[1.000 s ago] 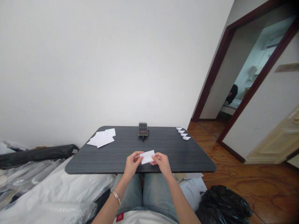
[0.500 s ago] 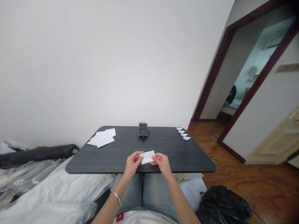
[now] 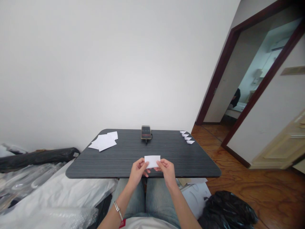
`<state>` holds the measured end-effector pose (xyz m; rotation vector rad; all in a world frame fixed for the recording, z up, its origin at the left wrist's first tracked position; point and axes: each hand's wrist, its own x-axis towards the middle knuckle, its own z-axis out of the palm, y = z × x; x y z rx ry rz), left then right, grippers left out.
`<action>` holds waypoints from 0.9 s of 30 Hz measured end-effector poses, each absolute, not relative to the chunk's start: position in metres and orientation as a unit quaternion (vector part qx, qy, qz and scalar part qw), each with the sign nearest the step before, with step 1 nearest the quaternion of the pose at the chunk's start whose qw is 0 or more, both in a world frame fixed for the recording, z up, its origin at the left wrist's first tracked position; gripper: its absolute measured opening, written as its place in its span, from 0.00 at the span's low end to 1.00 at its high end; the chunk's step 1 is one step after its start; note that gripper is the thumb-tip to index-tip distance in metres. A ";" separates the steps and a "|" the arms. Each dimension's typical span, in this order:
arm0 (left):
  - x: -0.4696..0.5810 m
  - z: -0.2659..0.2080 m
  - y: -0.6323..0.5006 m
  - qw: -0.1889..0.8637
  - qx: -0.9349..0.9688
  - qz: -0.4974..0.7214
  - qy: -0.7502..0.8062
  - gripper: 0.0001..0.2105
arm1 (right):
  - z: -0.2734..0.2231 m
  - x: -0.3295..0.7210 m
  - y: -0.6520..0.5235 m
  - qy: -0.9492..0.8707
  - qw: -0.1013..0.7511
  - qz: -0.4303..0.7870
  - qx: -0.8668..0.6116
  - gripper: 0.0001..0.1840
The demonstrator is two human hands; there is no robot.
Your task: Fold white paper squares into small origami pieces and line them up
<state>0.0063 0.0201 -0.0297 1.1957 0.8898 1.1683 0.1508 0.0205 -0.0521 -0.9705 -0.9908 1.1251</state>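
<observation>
A small white rectangle of paper [image 3: 152, 161], seemingly folded, is held up over the near edge of the dark table [image 3: 128, 151]. My left hand [image 3: 138, 168] pinches its left end between thumb and fingers. At the other end, my right hand [image 3: 166, 167] grips the paper in the same way, thumb on the near face. White sheets of paper [image 3: 105, 141] lie overlapping at the table's left. Several small folded paper pieces [image 3: 187, 138] form a row along the right edge.
A phone-like device on a stand [image 3: 145, 132] is at the table's back middle, by the white wall. Black plastic bag [image 3: 228, 210] rests on the floor at right; wrapped, plastic-covered items [image 3: 54, 194] lie at left. Through the doorway a person [image 3: 235, 98] is partly visible.
The paper has moved slightly right and turned from a slant to nearly level. My left hand has shifted right with it; both hands still hold it.
</observation>
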 end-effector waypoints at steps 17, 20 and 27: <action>0.016 0.044 -0.043 0.479 0.587 0.524 0.388 0.10 | 0.008 0.140 -0.039 -0.390 0.687 0.497 -0.360 0.10; 0.016 0.050 -0.045 0.490 0.580 0.528 0.381 0.11 | 0.012 0.138 -0.042 -0.387 0.692 0.500 -0.348 0.09; 0.016 0.055 -0.047 0.501 0.568 0.536 0.374 0.11 | 0.017 0.137 -0.045 -0.388 0.695 0.490 -0.355 0.09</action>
